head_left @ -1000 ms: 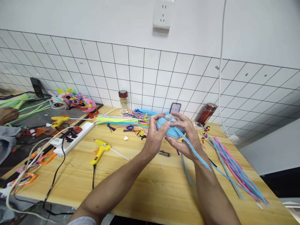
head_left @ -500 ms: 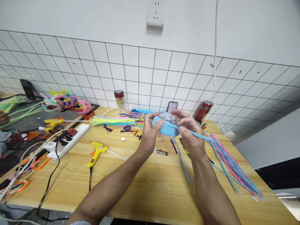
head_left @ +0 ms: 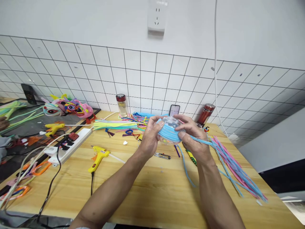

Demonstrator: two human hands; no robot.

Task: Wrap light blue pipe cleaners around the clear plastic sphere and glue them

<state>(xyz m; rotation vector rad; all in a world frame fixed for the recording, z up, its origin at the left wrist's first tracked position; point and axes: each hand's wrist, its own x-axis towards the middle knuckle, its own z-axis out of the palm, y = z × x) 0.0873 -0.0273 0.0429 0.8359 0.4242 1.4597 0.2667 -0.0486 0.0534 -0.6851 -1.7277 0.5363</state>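
Observation:
Above the wooden table (head_left: 147,190) I hold a clear plastic ball wound with light blue pipe cleaner (head_left: 169,133). My left hand (head_left: 150,136) grips its left side, fingers curled over the blue windings. My right hand (head_left: 194,140) is closed on its right side and pinches the loose blue pipe cleaner strand (head_left: 203,141), which trails off to the right. Another blue strand (head_left: 186,168) hangs down onto the table under my hands.
A yellow glue gun (head_left: 98,157) lies left of my arms, beside a white power strip (head_left: 69,144) with cables. Pink and blue pipe cleaners (head_left: 235,168) lie on the right. Small clippers (head_left: 162,156), a phone (head_left: 174,110), two bottles and colourful crafted heads (head_left: 66,107) are behind.
The loose blue strand, which crossed down over my right wrist, now runs out flatter to the right. Both hands have shifted slightly round the ball, with more clear plastic showing on top.

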